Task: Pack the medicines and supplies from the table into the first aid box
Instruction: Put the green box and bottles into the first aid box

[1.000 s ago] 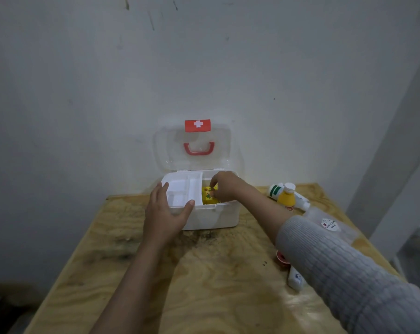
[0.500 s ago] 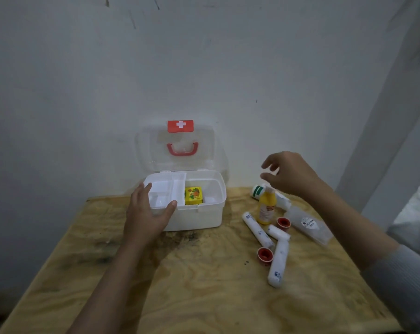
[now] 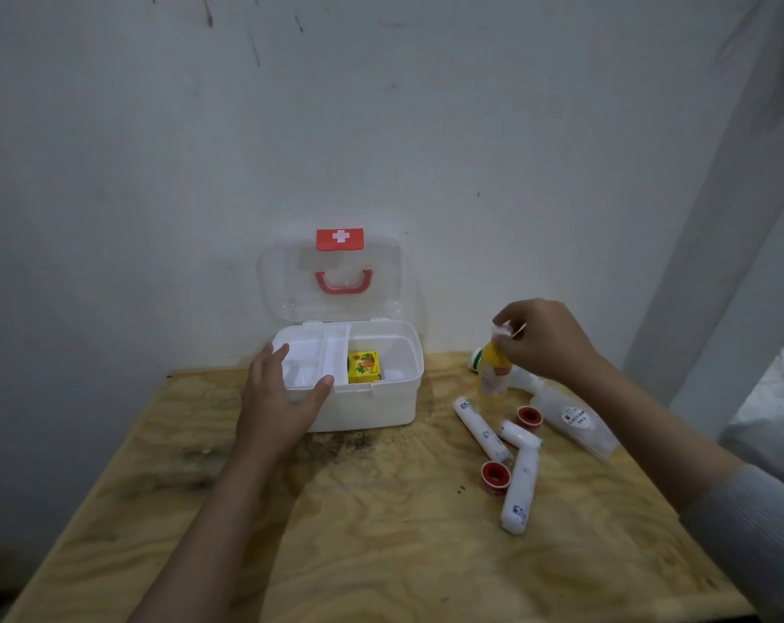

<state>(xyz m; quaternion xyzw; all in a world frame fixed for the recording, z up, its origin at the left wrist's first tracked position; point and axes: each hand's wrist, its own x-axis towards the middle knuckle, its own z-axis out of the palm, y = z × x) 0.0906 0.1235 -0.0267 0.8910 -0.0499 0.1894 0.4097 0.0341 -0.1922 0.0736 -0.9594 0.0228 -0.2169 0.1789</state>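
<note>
- left hand [image 3: 282, 397] spread loose on first aid box [image 3: 372, 397] front-left rim, grasping nothing
- right hand [image 3: 547, 339] pinching cap of upright yellow bottle [image 3: 494, 370]
- yellow carton [image 3: 364, 367] inside box

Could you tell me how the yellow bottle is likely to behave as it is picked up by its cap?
The yellow bottle is tall and narrow, so it probably tips easily. The right hand pinches only its white cap, so it may swing or slip. It looks like light plastic.

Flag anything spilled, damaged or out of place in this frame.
Nothing spilled or broken. The only blemish is a dark stain on the table, just in front of the first aid box. The bandage rolls lie scattered, simply awaiting packing.
</note>
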